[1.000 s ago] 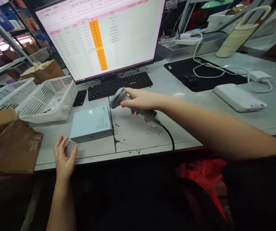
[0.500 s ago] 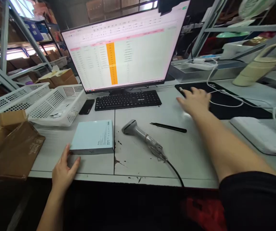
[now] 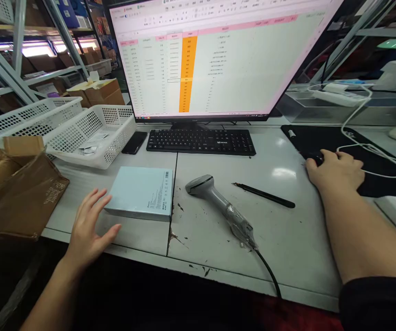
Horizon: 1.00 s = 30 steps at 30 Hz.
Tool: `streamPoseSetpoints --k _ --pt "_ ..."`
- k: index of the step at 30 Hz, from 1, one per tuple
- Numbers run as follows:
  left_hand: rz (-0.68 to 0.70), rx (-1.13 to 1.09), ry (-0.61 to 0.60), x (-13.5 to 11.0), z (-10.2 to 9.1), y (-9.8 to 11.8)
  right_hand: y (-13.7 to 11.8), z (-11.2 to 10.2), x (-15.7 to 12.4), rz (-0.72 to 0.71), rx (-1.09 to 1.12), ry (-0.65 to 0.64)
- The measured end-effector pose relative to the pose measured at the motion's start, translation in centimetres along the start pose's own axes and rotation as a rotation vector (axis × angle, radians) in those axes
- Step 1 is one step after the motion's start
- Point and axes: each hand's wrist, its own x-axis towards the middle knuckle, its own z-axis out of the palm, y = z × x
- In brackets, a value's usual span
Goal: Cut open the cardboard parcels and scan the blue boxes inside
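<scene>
My left hand (image 3: 89,227) is open with its fingers apart, at the left side of a flat light-blue box (image 3: 139,191). Its fingertips are close to the box's corner; I cannot tell whether they touch. Over at the right, my right hand (image 3: 339,172) rests curled over a black computer mouse (image 3: 318,159), mostly covered by the hand, on a black mouse pad (image 3: 301,138). Between the hands lie a grey barcode scanner (image 3: 215,195) with plastic wrap on its handle and a slim black utility knife or pen (image 3: 265,195).
A monitor (image 3: 218,64) showing a spreadsheet stands behind a black keyboard (image 3: 201,141). Left of them are a black phone (image 3: 134,143), white perforated baskets (image 3: 111,147) and an open cardboard box (image 3: 35,197). A white cable (image 3: 366,146) crosses the mouse pad.
My right hand has settled onto the mouse from above the pad's left part. My left hand has lifted slightly and spread beside the box. The view has shifted closer to the monitor.
</scene>
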Motion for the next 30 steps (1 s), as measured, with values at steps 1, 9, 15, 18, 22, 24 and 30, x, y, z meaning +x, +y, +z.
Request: streamPoseSetpoints --k 1,9,15,18,22,24,30 --pt "0.084 0.003 -0.092 1.8 -0.4 0.5 0.1 0.1 0.0 -0.003 0.003 0.001" --pt "0.229 0.109 -1.002 15.8 3.5 4.5 0.5 -0.3 -0.1 -0.039 0.017 0.024" --pt "0.206 0.125 -1.105 17.5 4.1 5.2 0.8 -0.1 0.1 -0.054 0.045 0.083" --pt "0.199 0.128 -1.154 17.1 3.9 5.5 1.0 0.0 0.2 -0.042 0.043 0.088" --pt "0.274 0.148 -1.088 16.6 3.9 6.3 1.4 0.3 0.2 -0.036 0.047 0.104" --pt "0.334 0.136 -0.968 16.5 3.4 6.3 1.5 0.5 0.3 -0.041 0.056 0.119" --pt "0.295 -0.045 -0.413 16.1 -1.5 2.3 1.8 1.3 0.6 -0.039 0.113 0.174"
